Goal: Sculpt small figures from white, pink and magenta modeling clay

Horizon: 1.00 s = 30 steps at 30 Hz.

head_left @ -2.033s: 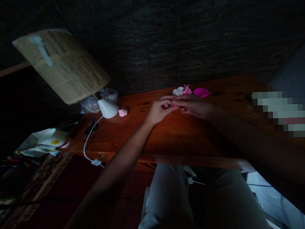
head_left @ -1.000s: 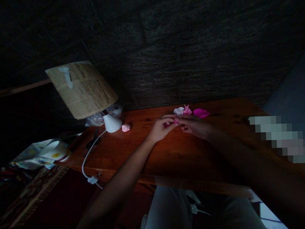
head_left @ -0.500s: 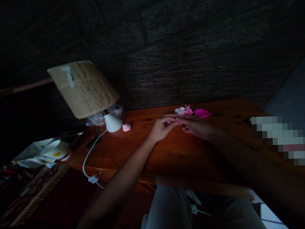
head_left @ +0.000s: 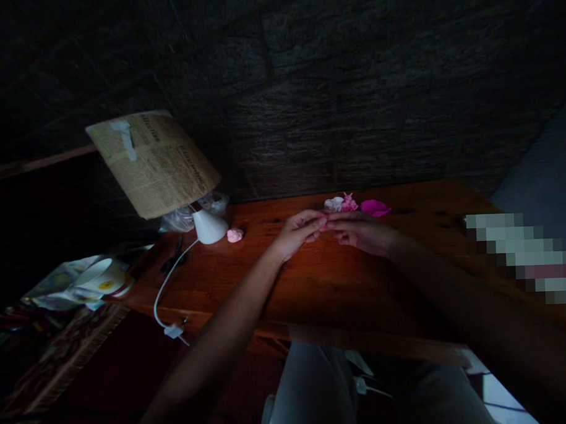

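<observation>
Over the middle of the wooden table (head_left: 248, 269), my left hand (head_left: 297, 234) pinches a small pink piece (head_left: 324, 221), soft-looking like clay, between thumb and fingers. My right hand (head_left: 366, 235) meets it from the other side, its fingertips closed on the same piece, most of which the fingers hide. Just beyond the hands lie a whitish lump (head_left: 333, 204), a bumpy pink lump (head_left: 349, 202) and a flat magenta piece (head_left: 376, 207). A pale pink lump (head_left: 235, 235) sits farther left.
A lamp with a newspaper-print shade (head_left: 155, 164) and white base (head_left: 210, 227) stands at the left, its white cord (head_left: 160, 296) hanging over the front edge. Dark scissors (head_left: 174, 258) lie near it. A white cup (head_left: 102, 277) is at the far left. A dark wall (head_left: 298, 112) rises behind.
My left thumb and fingers have shifted slightly left and closed more tightly around the pink piece. My right hand stays almost in place. The things on the table have not moved.
</observation>
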### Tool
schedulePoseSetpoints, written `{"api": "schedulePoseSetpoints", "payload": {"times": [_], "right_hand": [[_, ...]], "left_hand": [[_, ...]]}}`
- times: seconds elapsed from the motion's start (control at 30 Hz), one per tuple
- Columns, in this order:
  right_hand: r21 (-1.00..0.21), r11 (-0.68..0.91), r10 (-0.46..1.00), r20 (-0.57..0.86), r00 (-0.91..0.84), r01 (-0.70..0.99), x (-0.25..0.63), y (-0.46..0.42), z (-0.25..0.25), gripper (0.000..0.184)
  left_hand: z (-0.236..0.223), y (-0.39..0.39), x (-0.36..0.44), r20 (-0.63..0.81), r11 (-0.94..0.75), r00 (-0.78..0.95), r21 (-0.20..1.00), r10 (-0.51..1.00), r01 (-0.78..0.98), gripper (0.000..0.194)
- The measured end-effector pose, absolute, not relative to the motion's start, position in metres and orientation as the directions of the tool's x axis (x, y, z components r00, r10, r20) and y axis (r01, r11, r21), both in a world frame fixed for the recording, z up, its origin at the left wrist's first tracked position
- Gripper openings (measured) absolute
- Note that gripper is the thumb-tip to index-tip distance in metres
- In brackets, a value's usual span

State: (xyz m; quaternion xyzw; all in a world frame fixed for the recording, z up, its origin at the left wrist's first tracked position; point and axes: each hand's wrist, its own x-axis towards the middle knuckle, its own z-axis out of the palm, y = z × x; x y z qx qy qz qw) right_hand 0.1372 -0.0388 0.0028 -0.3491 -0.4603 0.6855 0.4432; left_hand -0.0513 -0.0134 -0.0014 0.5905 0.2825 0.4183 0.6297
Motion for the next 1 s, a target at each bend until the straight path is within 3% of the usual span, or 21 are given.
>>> {"api": "schedulePoseSetpoints", "payload": {"times": [0.3,0.7,1.0], "right_hand": [[-0.955,-0.181,0.855,-0.035,-0.517,-0.235,0.1397,-0.0413,0.0016,0.019],[-0.948,-0.193,0.825,-0.017,-0.565,-0.254,0.1390,-0.0425,-0.0008,0.020],[-0.980,-0.014,0.822,0.100,-0.561,-0.196,0.1384,-0.0390,-0.0042,0.016]], "left_hand": [[0.0031,-0.0156,-0.0558,0.001,0.191,0.584,0.945,0.811,-0.267,0.034],[0.0011,-0.0164,-0.0565,0.033,0.184,0.619,0.941,0.785,-0.284,0.035],[-0.0018,-0.0140,-0.0565,0.022,0.176,0.610,0.949,0.792,-0.263,0.031]]}}
